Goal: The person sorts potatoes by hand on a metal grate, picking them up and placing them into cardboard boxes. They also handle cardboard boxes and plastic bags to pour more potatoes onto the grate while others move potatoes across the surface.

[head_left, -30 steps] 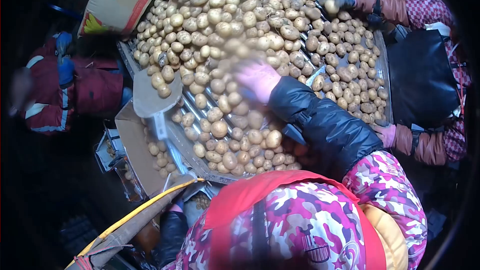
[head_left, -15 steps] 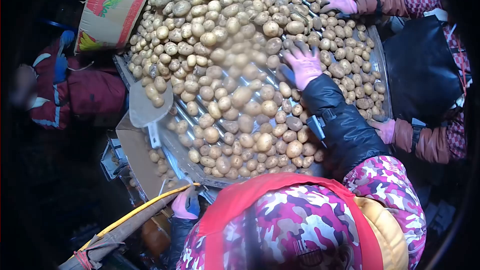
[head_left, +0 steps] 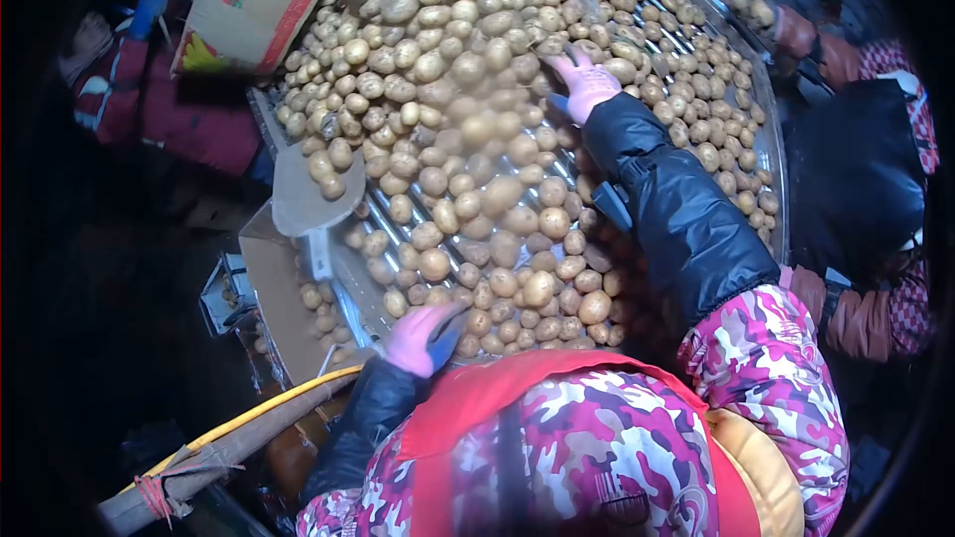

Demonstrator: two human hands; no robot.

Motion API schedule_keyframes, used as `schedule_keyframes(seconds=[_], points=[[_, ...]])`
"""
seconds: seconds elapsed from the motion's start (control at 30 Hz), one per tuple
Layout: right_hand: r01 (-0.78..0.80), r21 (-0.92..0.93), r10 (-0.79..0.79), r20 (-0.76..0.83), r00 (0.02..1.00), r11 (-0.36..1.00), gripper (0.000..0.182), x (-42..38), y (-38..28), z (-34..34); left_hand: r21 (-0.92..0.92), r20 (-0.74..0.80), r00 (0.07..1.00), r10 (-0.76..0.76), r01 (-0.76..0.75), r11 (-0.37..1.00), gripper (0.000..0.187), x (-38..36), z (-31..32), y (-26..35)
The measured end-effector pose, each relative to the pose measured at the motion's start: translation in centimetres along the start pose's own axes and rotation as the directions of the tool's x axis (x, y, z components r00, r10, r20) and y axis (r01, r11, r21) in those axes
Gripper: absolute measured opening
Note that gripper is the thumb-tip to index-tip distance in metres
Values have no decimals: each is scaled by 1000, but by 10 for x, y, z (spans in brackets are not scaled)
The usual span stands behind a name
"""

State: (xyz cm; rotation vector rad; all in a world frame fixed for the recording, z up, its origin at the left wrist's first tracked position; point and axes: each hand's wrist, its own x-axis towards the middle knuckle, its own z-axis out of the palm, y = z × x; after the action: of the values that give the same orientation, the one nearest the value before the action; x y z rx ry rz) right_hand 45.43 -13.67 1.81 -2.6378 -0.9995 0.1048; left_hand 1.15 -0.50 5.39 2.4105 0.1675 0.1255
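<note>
Right hand (head_left: 585, 83) splayed flat, gripping nothing, on potatoes (head_left: 468, 70) at upper centre; left hand (head_left: 423, 336) lower centre, grip unclear. Probably firm, rollable; best cupped whole.

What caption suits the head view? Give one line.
Pink-gloved right hand spread on the potatoes, left hand at the sorting table's near edge.

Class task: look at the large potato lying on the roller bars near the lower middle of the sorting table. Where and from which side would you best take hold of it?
Probably from above, fingers pinching across the short sides of the large potato. It lies flat among close neighbours, so only its rounded top is free. The left hand is nearer than the right hand.
</note>
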Motion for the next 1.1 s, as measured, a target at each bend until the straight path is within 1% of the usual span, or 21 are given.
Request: schedule_keyframes(seconds=[0.13,0.17,0.27,0.3,0.33,0.37,0.4,0.43,0.47,0.53,0.57,0.63,0.67,0.73,0.77,0.83,0.93,0.97,1.0,1.03,1.1], points=[[-139,168,137,22,990,976,46,-14,1,-6,-345,-34,966,-258,231,910,33,21,36,-5],[-132,229,139,-14,990,964,47,-23,7,0,-560,94,895,-436,410,720,31,25,40,2],[-19,387,91,-169,981,922,41,-73,9,21,-690,286,847,-448,506,517,40,37,35,9],[-20,455,80,-114,990,890,43,-100,-13,-2,-798,414,815,-405,539,268,53,32,44,-3],[1,493,82,-147,986,870,43,-122,-33,-9,-827,445,803,-397,538,161,57,37,42,3],[-73,715,133,-28,991,696,44,-145,-65,-28,-845,474,792,-385,532,54,61,43,37,14],[186,521,-128,-145,981,833,47,-157,-68,-12,-850,504,780,-371,524,-53,65,45,33,20],[295,568,-301,-85,950,768,50,-167,-86,-9,-881,470,835,-285,463,-96,70,37,44,6],[332,653,-452,18,892,680,53,-178,-102,-12,-905,408,851,-330,425,-24,69,34,55,-6],[516,515,-539,-118,834,685,47,-180,-123,-2,-924,331,855,-400,379,44,65,30,59,-13],[478,438,-514,-40,857,762,47,-170,-125,-2,-927,320,845,-429,372,41,64,25,57,-17],[401,278,-437,79,896,873,41,-144,-126,6,-554,115,935,-335,341,759,63,25,36,-4],[408,142,-428,168,888,902,39,-132,-117,27,-548,87,951,-298,295,783,65,25,28,-1],[392,6,-375,305,875,920,35,-118,-130,23,-948,167,944,-284,233,216,71,26,19,9],[376,18,-362,311,879,927,37,-110,-133,31,-979,174,946,-272,195,51,74,26,17,12],[335,50,-331,342,879,941,40,-102,-134,29,-993,106,957,-271,118,28,80,20,21,8],[264,445,-390,220,894,856,40,-104,-104,30,-864,129,916,-381,293,410,81,12,20,5],[-21,771,-420,369,829,636,45,-107,-95,30,-833,140,924,-357,304,462,79,9,22,-1],[-391,858,-439,509,741,334,49,-110,-85,29,-800,155,930,-333,316,511,77,6,26,-1],[-271,889,-432,423,797,369,51,-127,-82,27,-918,249,885,-394,345,194,65,8,18,16],[-426,884,-343,468,815,193,55,-162,-81,15,-873,240,917,-319,348,343,63,13,21,17]])
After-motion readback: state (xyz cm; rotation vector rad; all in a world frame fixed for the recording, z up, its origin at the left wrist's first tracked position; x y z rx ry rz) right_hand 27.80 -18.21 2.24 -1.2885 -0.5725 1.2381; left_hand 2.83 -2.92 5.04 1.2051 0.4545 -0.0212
